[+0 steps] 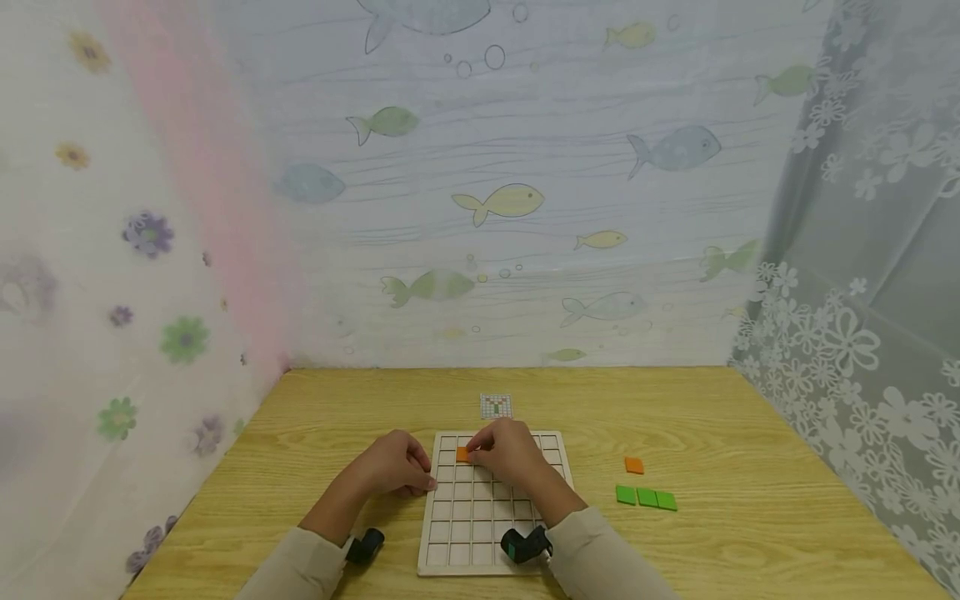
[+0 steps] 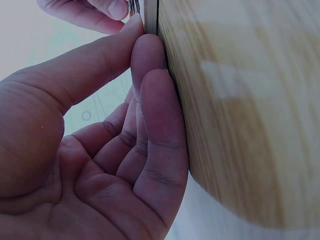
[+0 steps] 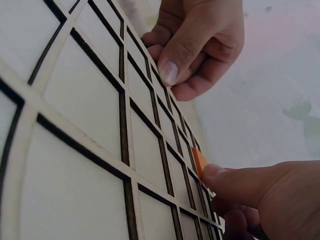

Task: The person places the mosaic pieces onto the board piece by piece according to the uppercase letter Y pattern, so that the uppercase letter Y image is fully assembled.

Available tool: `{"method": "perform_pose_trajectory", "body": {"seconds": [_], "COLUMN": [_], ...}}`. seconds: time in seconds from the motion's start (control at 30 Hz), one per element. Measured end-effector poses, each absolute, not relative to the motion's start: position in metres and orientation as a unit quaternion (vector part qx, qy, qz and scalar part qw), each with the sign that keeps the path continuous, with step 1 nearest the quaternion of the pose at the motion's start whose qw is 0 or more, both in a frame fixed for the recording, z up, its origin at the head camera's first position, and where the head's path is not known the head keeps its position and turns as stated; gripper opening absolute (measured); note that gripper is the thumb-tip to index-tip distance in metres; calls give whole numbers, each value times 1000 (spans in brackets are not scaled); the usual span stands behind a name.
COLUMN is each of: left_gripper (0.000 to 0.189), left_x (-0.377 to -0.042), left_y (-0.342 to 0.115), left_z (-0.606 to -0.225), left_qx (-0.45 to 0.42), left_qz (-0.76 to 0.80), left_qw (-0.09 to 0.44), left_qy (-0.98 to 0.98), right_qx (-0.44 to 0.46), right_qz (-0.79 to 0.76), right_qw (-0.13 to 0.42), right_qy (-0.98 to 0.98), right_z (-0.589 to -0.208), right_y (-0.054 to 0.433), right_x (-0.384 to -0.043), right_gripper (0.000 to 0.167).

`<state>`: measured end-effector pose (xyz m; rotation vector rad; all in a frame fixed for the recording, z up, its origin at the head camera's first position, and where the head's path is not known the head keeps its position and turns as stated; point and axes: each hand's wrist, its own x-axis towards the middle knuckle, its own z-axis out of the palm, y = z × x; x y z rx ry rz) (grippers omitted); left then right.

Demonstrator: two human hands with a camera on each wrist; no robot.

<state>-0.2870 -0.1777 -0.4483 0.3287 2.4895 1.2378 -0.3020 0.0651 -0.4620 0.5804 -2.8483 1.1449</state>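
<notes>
A pale wooden grid board lies on the table in front of me, its square cells divided by raised strips. At its left edge my left hand grips the rim, thumb on top and fingertips against the side. My right hand reaches over the board and pinches an orange square tile at a cell near the upper left. From the right wrist the orange tile looks tilted against the grid, with the thumb on it; the fingers behind are partly hidden.
Right of the board lie a loose orange tile and a row of three green tiles. A small card with a coloured grid pattern lies beyond the board. Printed curtains hang around the wooden table.
</notes>
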Motion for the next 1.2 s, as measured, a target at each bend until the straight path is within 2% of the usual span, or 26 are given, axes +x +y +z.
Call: {"method": "perform_pose_trajectory", "body": {"seconds": [1.2], "left_gripper": [25], "left_x": [-289], "left_y": [-178], "left_z": [-451], "left_qx": [113], "left_qz": [437], "left_qw": [167], "left_qy": [877], "right_qx": [192], "right_qz": [349], "right_qw": [11], "right_qy": [-917], "right_z": [-462], "right_y": [64], "right_x": [-301], "right_gripper": [12]}}
